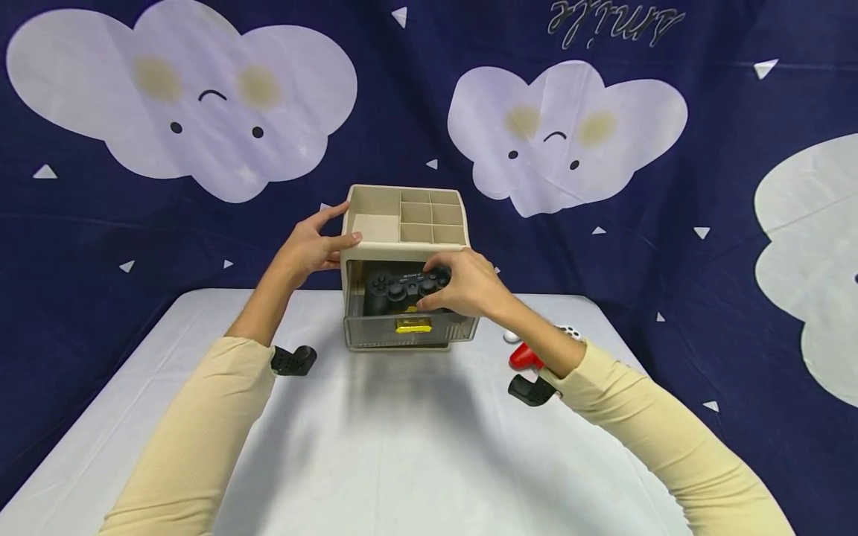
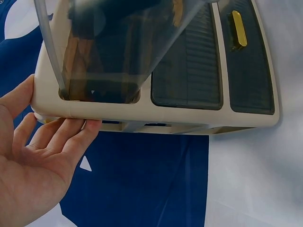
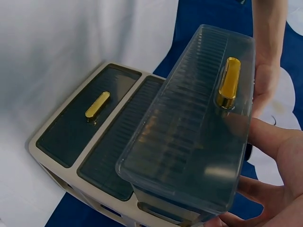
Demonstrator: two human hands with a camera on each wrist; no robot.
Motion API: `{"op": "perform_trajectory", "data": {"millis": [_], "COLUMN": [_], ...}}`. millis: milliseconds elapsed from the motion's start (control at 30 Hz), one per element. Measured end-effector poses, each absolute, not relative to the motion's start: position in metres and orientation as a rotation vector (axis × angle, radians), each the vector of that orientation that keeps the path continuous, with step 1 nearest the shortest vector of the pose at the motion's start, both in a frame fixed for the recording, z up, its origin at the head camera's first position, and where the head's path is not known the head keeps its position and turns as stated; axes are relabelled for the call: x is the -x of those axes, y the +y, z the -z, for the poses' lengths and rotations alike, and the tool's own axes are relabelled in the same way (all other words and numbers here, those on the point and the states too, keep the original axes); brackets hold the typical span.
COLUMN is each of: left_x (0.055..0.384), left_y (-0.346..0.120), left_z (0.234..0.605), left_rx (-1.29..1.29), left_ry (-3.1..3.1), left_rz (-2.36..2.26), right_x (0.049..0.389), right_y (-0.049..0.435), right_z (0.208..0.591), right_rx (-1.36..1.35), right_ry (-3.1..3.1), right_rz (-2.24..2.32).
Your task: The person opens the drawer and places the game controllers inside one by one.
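Note:
A cream drawer organizer (image 1: 406, 251) stands on the table, its divided top facing up and its clear upper drawer (image 1: 375, 329) pulled out. A black game controller (image 1: 395, 292) lies inside that drawer. My right hand (image 1: 469, 283) reaches in and grips the controller's right part between thumb and fingers, hiding that end. At the organizer's upper left, my left hand (image 1: 310, 244) holds the corner, thumb on the top rim and other fingers along the side. In the right wrist view the drawer's gold handle (image 3: 230, 81) shows, and the two lower drawers are closed.
A red game controller (image 1: 525, 357) lies on the white table (image 1: 402, 461), partly behind my right forearm. Beside it is a white item with dark spots (image 1: 570, 332), also partly covered. A dark blue cloud-patterned cloth (image 1: 402, 97) hangs behind the organizer.

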State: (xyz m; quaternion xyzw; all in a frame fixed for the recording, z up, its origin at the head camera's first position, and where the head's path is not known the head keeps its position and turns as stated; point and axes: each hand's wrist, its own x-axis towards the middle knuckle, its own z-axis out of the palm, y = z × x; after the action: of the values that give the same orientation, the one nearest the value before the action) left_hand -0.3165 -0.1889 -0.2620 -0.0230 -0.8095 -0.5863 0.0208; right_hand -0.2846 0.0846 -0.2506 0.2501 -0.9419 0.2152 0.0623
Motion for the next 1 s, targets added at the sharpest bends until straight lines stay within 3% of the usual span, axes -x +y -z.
{"op": "perform_trajectory", "data": {"millis": [1000], "left_x": [0.317], "left_y": [-0.189], "left_z": [0.261], "left_rx": [0.076], "left_ry": [-2.525], "left_rz": [1.81], "right_x": [0.296], "right_y": [0.081], "right_z": [0.26], "right_rx": [-0.86], "right_ry": [-2.952], "right_rz": [-0.49]}}
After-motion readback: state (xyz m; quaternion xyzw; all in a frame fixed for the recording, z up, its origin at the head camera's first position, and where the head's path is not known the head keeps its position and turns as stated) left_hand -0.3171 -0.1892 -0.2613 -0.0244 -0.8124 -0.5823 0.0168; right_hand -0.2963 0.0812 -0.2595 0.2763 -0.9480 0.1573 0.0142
